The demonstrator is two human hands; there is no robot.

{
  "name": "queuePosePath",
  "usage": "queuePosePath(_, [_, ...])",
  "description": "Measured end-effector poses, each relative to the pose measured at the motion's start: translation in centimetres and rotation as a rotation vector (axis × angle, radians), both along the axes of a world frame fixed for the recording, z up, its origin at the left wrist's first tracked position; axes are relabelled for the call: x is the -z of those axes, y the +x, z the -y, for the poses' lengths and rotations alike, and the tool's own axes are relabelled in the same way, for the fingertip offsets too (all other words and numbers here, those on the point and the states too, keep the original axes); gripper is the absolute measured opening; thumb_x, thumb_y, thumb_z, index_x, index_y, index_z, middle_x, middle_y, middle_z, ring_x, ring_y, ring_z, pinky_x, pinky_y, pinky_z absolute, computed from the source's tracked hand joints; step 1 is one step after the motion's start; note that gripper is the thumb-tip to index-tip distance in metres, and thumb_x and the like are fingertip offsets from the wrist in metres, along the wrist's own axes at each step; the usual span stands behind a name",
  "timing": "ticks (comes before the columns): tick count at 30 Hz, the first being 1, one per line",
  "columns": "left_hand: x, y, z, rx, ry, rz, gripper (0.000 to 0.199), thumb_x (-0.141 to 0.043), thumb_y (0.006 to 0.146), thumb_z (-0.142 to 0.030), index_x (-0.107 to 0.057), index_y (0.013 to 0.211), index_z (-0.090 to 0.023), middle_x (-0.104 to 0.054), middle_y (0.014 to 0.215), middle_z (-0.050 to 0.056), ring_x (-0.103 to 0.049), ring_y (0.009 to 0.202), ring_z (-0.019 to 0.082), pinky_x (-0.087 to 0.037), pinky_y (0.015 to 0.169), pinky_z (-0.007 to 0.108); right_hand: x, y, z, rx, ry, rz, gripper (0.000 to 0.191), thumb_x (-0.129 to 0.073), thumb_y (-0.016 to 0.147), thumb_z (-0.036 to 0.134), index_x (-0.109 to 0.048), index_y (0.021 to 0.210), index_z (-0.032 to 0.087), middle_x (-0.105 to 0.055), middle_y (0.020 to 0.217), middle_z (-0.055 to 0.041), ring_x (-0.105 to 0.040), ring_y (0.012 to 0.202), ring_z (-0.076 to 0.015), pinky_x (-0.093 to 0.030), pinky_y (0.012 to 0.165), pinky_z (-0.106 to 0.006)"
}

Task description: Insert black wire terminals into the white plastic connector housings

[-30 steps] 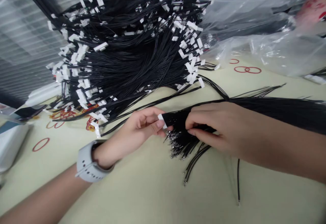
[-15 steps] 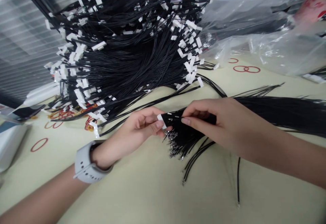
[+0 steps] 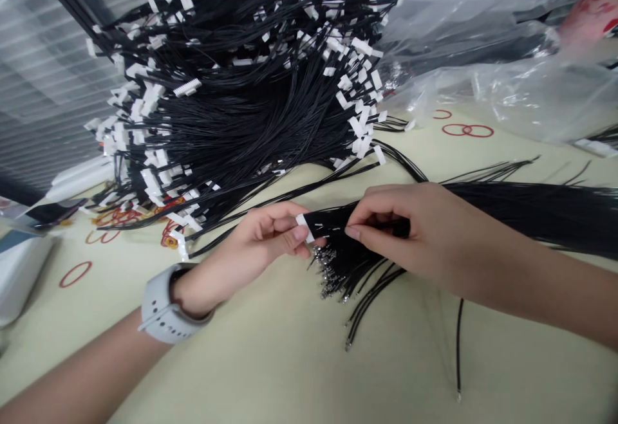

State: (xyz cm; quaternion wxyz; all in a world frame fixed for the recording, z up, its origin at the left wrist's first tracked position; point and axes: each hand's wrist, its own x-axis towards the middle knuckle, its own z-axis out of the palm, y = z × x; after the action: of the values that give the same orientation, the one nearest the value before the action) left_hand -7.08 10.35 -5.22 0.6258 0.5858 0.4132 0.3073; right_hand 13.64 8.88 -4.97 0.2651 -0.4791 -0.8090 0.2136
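Between the thumb and fingers of my left hand (image 3: pixel 277 234) is a small white connector housing (image 3: pixel 305 228), pinched at its left side. Just to the right, my right hand (image 3: pixel 410 224) is closed, thumb against forefinger, on a thin black wire whose tip shows near the housing. Beneath both hands lies a bundle of loose black wires (image 3: pixel 521 212), running off to the right. Its bare metal crimp terminals (image 3: pixel 328 273) fan out below the housing. A single wire (image 3: pixel 459 347) dangles down from under my right hand.
A large pile of black cables with white connectors (image 3: pixel 251 102) fills the back of the table. Red rubber bands (image 3: pixel 467 130) lie at the right, another band (image 3: pixel 75 274) at the left. Clear plastic bags (image 3: pixel 531 96) lie at back right; a white box (image 3: pixel 22 276) stands far left.
My right hand has shifted very slightly, still pinching by the housing. The dangling wire has swung a little to the right. My left hand and the housing have barely moved.
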Motion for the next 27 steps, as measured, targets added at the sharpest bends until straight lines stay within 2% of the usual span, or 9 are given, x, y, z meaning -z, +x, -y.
queuePosePath(5, [-0.1,0.0,0.0,0.031,-0.027,0.022,0.011,-0.056,0.083,-0.010,-0.066,0.088,-0.014,-0.069,0.072,-0.001,-0.058,0.061,0.004,-0.047,0.061,0.011,0.0,-0.1,-0.2,-0.021,0.023,-0.012,0.013,-0.056,0.073,0.015,-0.064,0.065,0.021,-0.056,0.058,0.0077,-0.046,0.050,-0.0027,-0.032,0.048,-0.018])
queuePosePath(16, [-0.5,0.1,0.0,0.064,-0.003,-0.040,0.010,-0.058,0.082,-0.010,-0.067,0.083,-0.012,-0.069,0.075,0.002,-0.058,0.062,0.007,-0.049,0.061,0.015,-0.3,-0.2,0.2,-0.035,-0.055,-0.025,0.015,-0.054,0.071,0.017,-0.064,0.061,0.020,-0.057,0.058,0.0048,-0.045,0.050,-0.0061,-0.033,0.049,-0.023])
queuePosePath(27, [-0.7,0.3,0.1,0.081,-0.017,-0.046,0.018,-0.054,0.082,-0.003,-0.068,0.082,-0.013,-0.068,0.072,0.001,-0.059,0.061,0.005,-0.048,0.059,0.012,-1.2,-0.2,0.4,-0.073,-0.136,0.022,0.015,-0.052,0.069,0.015,-0.059,0.056,0.019,-0.055,0.055,0.0038,-0.044,0.050,-0.0065,-0.034,0.047,-0.022])
